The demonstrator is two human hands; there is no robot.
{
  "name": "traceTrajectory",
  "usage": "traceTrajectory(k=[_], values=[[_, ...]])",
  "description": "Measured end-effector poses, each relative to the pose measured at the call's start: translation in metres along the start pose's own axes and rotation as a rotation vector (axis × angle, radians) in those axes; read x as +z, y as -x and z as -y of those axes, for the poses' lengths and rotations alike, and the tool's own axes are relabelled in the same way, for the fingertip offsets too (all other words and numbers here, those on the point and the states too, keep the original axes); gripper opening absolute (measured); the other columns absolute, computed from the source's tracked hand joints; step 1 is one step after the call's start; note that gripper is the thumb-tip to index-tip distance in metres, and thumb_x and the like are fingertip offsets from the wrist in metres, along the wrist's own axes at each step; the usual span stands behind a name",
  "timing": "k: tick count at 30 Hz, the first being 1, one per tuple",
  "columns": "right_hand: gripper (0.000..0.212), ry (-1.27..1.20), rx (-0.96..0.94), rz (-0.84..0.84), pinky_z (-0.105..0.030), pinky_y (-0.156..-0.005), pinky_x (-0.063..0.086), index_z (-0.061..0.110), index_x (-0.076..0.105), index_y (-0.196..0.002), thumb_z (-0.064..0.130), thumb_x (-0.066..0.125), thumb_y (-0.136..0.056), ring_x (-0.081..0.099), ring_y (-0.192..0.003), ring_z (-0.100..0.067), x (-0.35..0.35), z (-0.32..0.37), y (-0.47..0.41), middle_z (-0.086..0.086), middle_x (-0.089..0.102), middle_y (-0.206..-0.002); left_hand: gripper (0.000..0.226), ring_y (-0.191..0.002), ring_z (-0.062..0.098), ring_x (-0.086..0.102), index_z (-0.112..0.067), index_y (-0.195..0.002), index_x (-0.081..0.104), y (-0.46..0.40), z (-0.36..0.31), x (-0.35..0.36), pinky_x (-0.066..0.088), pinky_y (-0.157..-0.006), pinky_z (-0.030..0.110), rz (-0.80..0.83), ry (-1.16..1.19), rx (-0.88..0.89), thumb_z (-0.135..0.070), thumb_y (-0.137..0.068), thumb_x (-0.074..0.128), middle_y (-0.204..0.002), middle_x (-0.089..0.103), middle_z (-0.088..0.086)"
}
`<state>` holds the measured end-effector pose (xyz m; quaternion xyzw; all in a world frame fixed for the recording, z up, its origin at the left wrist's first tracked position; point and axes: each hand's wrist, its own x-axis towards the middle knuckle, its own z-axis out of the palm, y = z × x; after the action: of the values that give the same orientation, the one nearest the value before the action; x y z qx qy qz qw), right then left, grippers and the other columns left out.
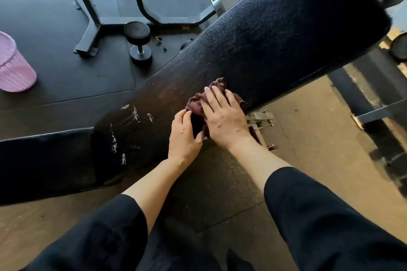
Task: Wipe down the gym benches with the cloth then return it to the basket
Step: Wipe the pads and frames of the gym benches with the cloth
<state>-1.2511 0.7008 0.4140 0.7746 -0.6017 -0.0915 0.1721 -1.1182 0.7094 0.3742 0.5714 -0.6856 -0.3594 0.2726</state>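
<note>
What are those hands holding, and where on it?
A dark red cloth on the bench. The right hand presses flat on its middle; the left hand pinches its near edge.

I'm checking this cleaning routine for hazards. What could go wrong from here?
The cloth sits bunched at the near edge of the bench pad, under the right hand and pinched by the left hand, so it may slip off onto the floor. The dumbbell lies between bench and pink basket, a possible trip hazard. The cracked patch might snag the cloth.
</note>
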Motion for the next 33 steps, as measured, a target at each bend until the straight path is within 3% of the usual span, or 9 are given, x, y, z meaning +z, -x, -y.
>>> traceTrajectory(k=[2, 6, 10, 14, 16, 20, 25, 29, 33], values=[[0.059, -0.022, 0.005, -0.039, -0.048, -0.117, 0.024, 0.009, 0.05, -0.14, 0.031, 0.061, -0.086, 0.031, -0.143, -0.032, -0.004, -0.01, 0.01, -0.016, 0.039, -0.151, 0.065, -0.134, 0.022, 0.036, -0.008, -0.142, 0.039, 0.011, 0.003, 0.001, 0.036, -0.112, 0.039, 0.001, -0.006, -0.003, -0.02, -0.086, 0.07, -0.148, 0.035, 0.008], [0.052, -0.015, 0.224, -0.177, -0.052, -0.118, 0.017, 0.008, 0.046, -0.142, 0.03, 0.044, -0.096, 0.025, -0.145, -0.035, -0.016, -0.039, 0.022, -0.017, 0.034, -0.154, 0.065, -0.138, 0.02, 0.032, -0.014, -0.145, 0.038, 0.023, 0.017, -0.003, 0.034, -0.113, 0.037, 0.001, -0.036, -0.029, -0.025, -0.088, 0.069, -0.151, 0.031, 0.004], [0.052, -0.02, 0.22, -0.214, -0.052, -0.118, 0.015, 0.004, 0.041, -0.144, 0.029, 0.04, -0.099, 0.023, -0.145, -0.037, 0.002, 0.0, 0.027, -0.021, 0.03, -0.155, 0.056, -0.134, 0.02, 0.037, -0.015, -0.141, 0.045, 0.024, 0.041, -0.005, 0.039, -0.11, 0.04, -0.055, -0.076, 0.04, -0.023, -0.09, 0.067, -0.147, 0.039, 0.005], [0.052, -0.071, -0.053, -0.189, -0.05, -0.116, 0.021, 0.002, 0.048, -0.14, 0.026, 0.052, -0.094, 0.032, -0.141, -0.037, 0.043, 0.07, 0.024, -0.022, 0.042, -0.148, 0.043, -0.123, 0.024, 0.05, -0.005, -0.128, 0.058, 0.01, 0.087, -0.01, 0.046, -0.103, 0.045, -0.113, -0.124, 0.216, -0.009, -0.087, 0.067, -0.135, 0.052, 0.009], [0.048, -0.121, -0.001, -0.247, -0.048, -0.116, 0.023, 0.003, 0.053, -0.136, 0.024, 0.052, -0.093, 0.035, -0.14, -0.035, 0.046, 0.076, 0.012, -0.021, 0.046, -0.145, 0.041, -0.12, 0.026, 0.053, -0.004, -0.127, 0.059, -0.001, 0.111, -0.018, 0.047, -0.1, 0.045, -0.141, -0.167, 0.342, -0.011, -0.088, 0.066, -0.133, 0.054, 0.011], [0.047, -0.073, 0.318, -0.34, -0.051, -0.118, 0.017, 0.0, 0.052, -0.136, 0.021, 0.042, -0.095, 0.029, -0.143, -0.037, 0.03, 0.055, -0.015, -0.024, 0.039, -0.148, 0.047, -0.123, 0.022, 0.051, -0.014, -0.138, 0.05, -0.033, 0.132, -0.025, 0.046, -0.102, 0.045, -0.146, -0.178, 0.596, -0.032, -0.095, 0.055, -0.136, 0.051, 0.007], [0.058, 0.016, 0.14, -0.274, -0.05, -0.117, 0.022, -0.004, 0.055, -0.132, 0.03, 0.051, -0.085, 0.04, -0.137, -0.037, 0.043, 0.072, -0.03, -0.023, 0.049, -0.141, 0.045, -0.12, 0.028, 0.054, -0.013, -0.133, 0.047, -0.076, 0.133, -0.018, 0.047, -0.098, 0.048, -0.178, -0.117, 0.844, -0.03, -0.093, 0.057, -0.131, 0.052, 0.01], [0.063, 0.081, 0.286, -0.3, -0.049, -0.118, 0.02, 0.0, 0.054, -0.134, 0.039, 0.05, -0.085, 0.037, -0.139, -0.034, 0.038, 0.057, -0.043, -0.021, 0.047, -0.144, 0.047, -0.112, 0.027, 0.055, -0.014, -0.134, 0.05, -0.106, 0.141, -0.015, 0.048, -0.095, 0.043, -0.227, -0.111, 0.979, -0.031, -0.091, 0.059, -0.122, 0.054, 0.011], [0.074, 0.148, 0.292, -0.317, -0.048, -0.12, 0.017, -0.001, 0.044, -0.141, 0.05, 0.046, -0.087, 0.032, -0.142, -0.035, 0.05, 0.073, -0.039, -0.024, 0.038, -0.149, 0.045, -0.105, 0.024, 0.057, -0.007, -0.126, 0.059, -0.122, 0.147, -0.006, 0.049, -0.089, 0.04, -0.295, -0.051, 1.05, -0.034, -0.09, 0.058, -0.115, 0.058, 0.012]])
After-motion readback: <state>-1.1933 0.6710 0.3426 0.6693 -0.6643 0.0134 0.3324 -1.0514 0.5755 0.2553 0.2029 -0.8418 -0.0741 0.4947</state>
